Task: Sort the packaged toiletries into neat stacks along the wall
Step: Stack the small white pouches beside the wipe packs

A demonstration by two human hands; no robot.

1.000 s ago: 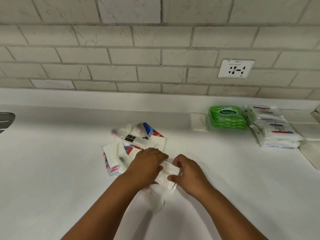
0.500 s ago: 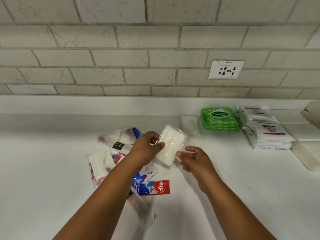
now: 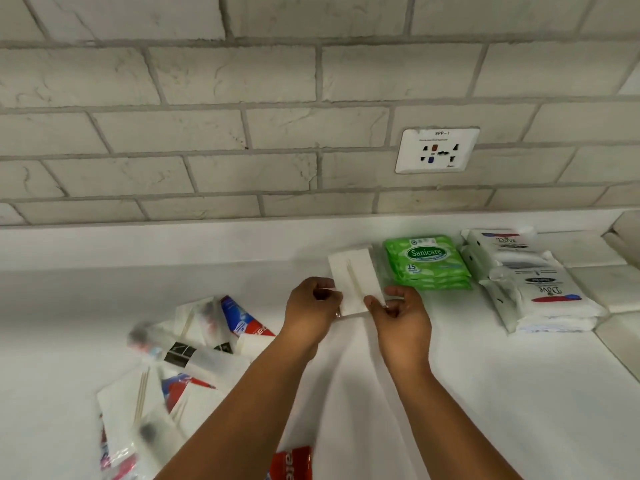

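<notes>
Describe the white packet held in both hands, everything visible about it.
The white packet is a flat, roughly rectangular sachet, plain white, seemingly in thin clear wrap, with a raised ridge running lengthwise down its middle. No printing is visible. It is tilted slightly, with its far end toward the wall. The left hand pinches its left near edge and the right hand pinches its near right corner. It sits just left of the green Sanicare stack; whether it rests on the counter cannot be told.

Illumination is bright, even and diffuse. The white bench (image 3: 485, 393) shows only soft shadows beneath the forearms. Wide-angle distortion bends the brick wall (image 3: 242, 133) courses toward the frame edges. The loose sachet pile (image 3: 173, 375) at lower left is motion-blurred; the Sanicare pack (image 3: 427, 263) reads sharply.
</notes>
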